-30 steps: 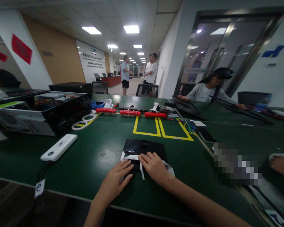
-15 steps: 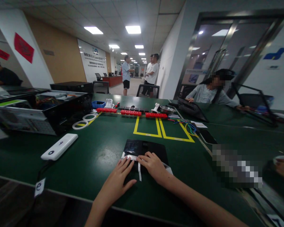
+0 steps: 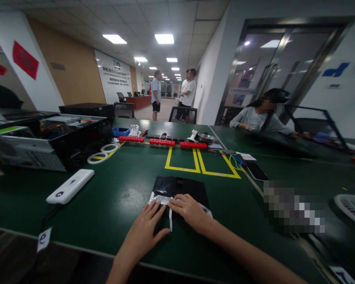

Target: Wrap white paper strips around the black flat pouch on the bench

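Observation:
A flat black bag (image 3: 180, 186) lies on the green table (image 3: 121, 197) in front of me, with a white strip (image 3: 169, 215) along its near edge. My left hand (image 3: 146, 228) lies flat on the bag's near left corner, fingers spread. My right hand (image 3: 191, 211) rests on the near edge beside it, fingers curled down and pressing on the white strip. I cannot see anything gripped in either hand.
A white oblong device (image 3: 70, 186) lies to the left, with an open black computer case (image 3: 47, 140) behind it. Yellow tape rectangles (image 3: 201, 161), red blocks (image 3: 162, 142), white tape rings (image 3: 102, 154) and coloured wires (image 3: 233, 157) lie further back. A seated person (image 3: 260, 114) works at the right; others stand far off.
Both hands have slid slightly along the bag's near edge, and the white strip's loose end has shifted left. The person at the right has lowered a dark panel.

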Demonstrator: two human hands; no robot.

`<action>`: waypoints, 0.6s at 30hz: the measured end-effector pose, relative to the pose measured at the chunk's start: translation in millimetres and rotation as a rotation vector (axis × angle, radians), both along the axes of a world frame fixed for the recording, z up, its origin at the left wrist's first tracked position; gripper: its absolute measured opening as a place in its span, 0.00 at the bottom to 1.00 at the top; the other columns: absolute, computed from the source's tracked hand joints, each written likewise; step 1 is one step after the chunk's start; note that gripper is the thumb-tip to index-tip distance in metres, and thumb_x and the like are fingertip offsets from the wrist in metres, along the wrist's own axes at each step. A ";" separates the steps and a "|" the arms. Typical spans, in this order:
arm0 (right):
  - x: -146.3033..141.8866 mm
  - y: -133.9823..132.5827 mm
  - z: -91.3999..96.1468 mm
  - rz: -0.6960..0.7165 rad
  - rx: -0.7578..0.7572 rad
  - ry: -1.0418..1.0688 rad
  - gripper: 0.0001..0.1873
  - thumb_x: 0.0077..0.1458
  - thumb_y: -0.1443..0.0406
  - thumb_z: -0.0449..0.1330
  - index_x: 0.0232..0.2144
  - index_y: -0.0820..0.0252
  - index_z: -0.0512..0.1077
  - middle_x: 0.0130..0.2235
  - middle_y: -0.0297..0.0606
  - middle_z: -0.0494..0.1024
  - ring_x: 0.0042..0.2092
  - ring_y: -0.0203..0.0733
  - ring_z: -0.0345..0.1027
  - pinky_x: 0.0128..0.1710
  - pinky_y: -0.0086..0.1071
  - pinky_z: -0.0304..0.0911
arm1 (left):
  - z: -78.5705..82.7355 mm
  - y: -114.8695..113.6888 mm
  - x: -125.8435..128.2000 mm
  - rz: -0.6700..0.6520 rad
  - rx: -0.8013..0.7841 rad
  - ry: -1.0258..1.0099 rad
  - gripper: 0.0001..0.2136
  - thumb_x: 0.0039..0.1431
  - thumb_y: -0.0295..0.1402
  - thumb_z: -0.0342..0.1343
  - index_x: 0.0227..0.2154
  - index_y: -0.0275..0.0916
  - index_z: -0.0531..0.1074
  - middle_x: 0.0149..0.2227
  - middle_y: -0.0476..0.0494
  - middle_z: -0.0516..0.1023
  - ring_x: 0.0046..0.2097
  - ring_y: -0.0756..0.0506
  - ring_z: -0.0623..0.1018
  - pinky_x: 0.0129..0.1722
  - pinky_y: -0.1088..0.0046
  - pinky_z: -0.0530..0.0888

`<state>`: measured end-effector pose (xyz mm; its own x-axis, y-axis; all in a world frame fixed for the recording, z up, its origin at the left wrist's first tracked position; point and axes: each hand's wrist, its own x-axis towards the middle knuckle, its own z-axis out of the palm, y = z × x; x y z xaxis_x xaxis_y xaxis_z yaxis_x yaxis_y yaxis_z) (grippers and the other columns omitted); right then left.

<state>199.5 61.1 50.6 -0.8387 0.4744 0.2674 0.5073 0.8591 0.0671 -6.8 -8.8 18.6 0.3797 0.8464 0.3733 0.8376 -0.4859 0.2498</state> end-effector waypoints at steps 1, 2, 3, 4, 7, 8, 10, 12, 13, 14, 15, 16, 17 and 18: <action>0.4 0.5 -0.7 0.004 -0.028 0.009 0.18 0.60 0.71 0.51 0.52 0.58 0.67 0.52 0.39 0.73 0.53 0.44 0.62 0.49 0.41 0.60 | -0.2 0.1 -0.1 0.000 0.000 0.001 0.29 0.58 0.44 0.54 0.60 0.40 0.58 0.61 0.36 0.61 0.62 0.36 0.59 0.57 0.51 0.61; 1.0 0.8 -0.5 0.008 -0.064 0.015 0.19 0.60 0.71 0.51 0.52 0.59 0.67 0.53 0.39 0.72 0.55 0.44 0.61 0.51 0.41 0.60 | -0.3 0.2 -0.1 0.002 0.000 -0.001 0.29 0.58 0.44 0.54 0.60 0.40 0.58 0.61 0.35 0.61 0.62 0.37 0.59 0.57 0.51 0.61; 2.1 0.7 1.1 0.014 -0.109 0.018 0.20 0.59 0.72 0.51 0.53 0.59 0.67 0.53 0.40 0.72 0.56 0.43 0.60 0.53 0.41 0.58 | -0.4 0.2 -0.1 0.004 -0.003 -0.005 0.29 0.58 0.44 0.54 0.60 0.40 0.58 0.61 0.36 0.61 0.62 0.37 0.59 0.58 0.52 0.61; 3.5 0.5 3.8 0.024 -0.160 0.020 0.20 0.59 0.72 0.51 0.54 0.60 0.66 0.55 0.41 0.70 0.57 0.43 0.59 0.55 0.40 0.57 | -0.3 0.3 0.0 0.006 -0.007 -0.012 0.29 0.58 0.44 0.54 0.60 0.40 0.58 0.61 0.36 0.61 0.62 0.37 0.60 0.58 0.52 0.61; 10.2 -1.0 17.3 0.075 -0.341 0.003 0.25 0.58 0.69 0.53 0.58 0.60 0.61 0.60 0.44 0.63 0.61 0.42 0.53 0.60 0.40 0.50 | 1.2 0.2 1.7 0.018 -0.015 -0.036 0.29 0.57 0.44 0.55 0.59 0.41 0.59 0.60 0.37 0.64 0.61 0.37 0.62 0.57 0.53 0.62; 12.8 -1.4 21.9 0.094 -0.400 -0.006 0.27 0.58 0.67 0.53 0.60 0.60 0.58 0.61 0.44 0.60 0.63 0.42 0.50 0.61 0.41 0.47 | 2.1 0.3 2.7 0.026 -0.014 -0.038 0.28 0.57 0.45 0.55 0.59 0.41 0.60 0.59 0.37 0.65 0.61 0.37 0.63 0.57 0.53 0.62; 17.7 -1.7 28.8 0.120 -0.501 -0.031 0.31 0.57 0.64 0.55 0.62 0.58 0.53 0.64 0.45 0.53 0.65 0.43 0.42 0.63 0.43 0.43 | 4.7 0.4 5.6 0.049 -0.012 -0.023 0.28 0.56 0.46 0.55 0.58 0.40 0.62 0.58 0.36 0.67 0.60 0.36 0.64 0.56 0.53 0.63; 21.3 -1.3 31.2 0.124 -0.564 -0.048 0.34 0.57 0.62 0.55 0.63 0.57 0.50 0.65 0.45 0.48 0.66 0.45 0.37 0.63 0.46 0.39 | 8.0 0.7 9.0 0.071 -0.003 0.002 0.28 0.56 0.48 0.54 0.56 0.38 0.64 0.57 0.34 0.68 0.58 0.34 0.66 0.55 0.52 0.64; 22.5 -0.9 30.9 0.119 -0.583 -0.052 0.35 0.57 0.61 0.56 0.63 0.56 0.48 0.65 0.45 0.46 0.66 0.46 0.35 0.63 0.47 0.38 | 9.7 0.8 10.8 0.080 0.006 0.011 0.29 0.56 0.49 0.54 0.56 0.38 0.64 0.56 0.33 0.69 0.58 0.34 0.67 0.55 0.52 0.65; 23.4 -0.4 30.0 0.114 -0.594 -0.053 0.36 0.57 0.60 0.56 0.64 0.55 0.47 0.66 0.45 0.45 0.66 0.46 0.34 0.63 0.47 0.37 | 11.6 0.9 12.5 0.087 0.017 0.015 0.29 0.55 0.50 0.54 0.56 0.38 0.65 0.56 0.34 0.69 0.57 0.34 0.68 0.54 0.53 0.65; 24.0 0.2 28.8 0.112 -0.599 -0.051 0.37 0.56 0.60 0.57 0.64 0.54 0.47 0.66 0.44 0.44 0.66 0.47 0.33 0.63 0.47 0.36 | 13.5 1.0 14.2 0.093 0.026 0.016 0.28 0.55 0.50 0.54 0.55 0.39 0.65 0.55 0.34 0.70 0.56 0.34 0.68 0.53 0.53 0.66; 24.4 0.8 27.7 0.114 -0.602 -0.050 0.37 0.56 0.59 0.57 0.64 0.53 0.46 0.66 0.43 0.43 0.66 0.47 0.33 0.63 0.48 0.36 | 15.4 1.1 15.7 0.099 0.032 0.018 0.28 0.55 0.50 0.54 0.55 0.40 0.65 0.55 0.35 0.70 0.56 0.34 0.69 0.53 0.54 0.66; 24.7 1.4 26.7 0.120 -0.603 -0.050 0.38 0.56 0.59 0.58 0.64 0.52 0.46 0.66 0.43 0.43 0.66 0.47 0.33 0.63 0.48 0.36 | 17.3 1.1 17.0 0.106 0.032 0.023 0.28 0.55 0.50 0.54 0.55 0.40 0.66 0.54 0.36 0.71 0.55 0.34 0.69 0.52 0.54 0.66; 24.9 1.9 26.1 0.128 -0.604 -0.048 0.38 0.56 0.58 0.58 0.64 0.52 0.45 0.66 0.43 0.43 0.66 0.47 0.33 0.63 0.48 0.36 | 19.1 1.2 18.1 0.114 0.027 0.030 0.27 0.54 0.50 0.54 0.54 0.41 0.66 0.54 0.36 0.71 0.54 0.34 0.69 0.52 0.54 0.67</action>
<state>224.4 62.9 76.7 -0.9034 0.4250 -0.0566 0.4063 0.8065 -0.4295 11.3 -7.6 37.7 0.2929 0.8747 0.3861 0.8948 -0.3931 0.2117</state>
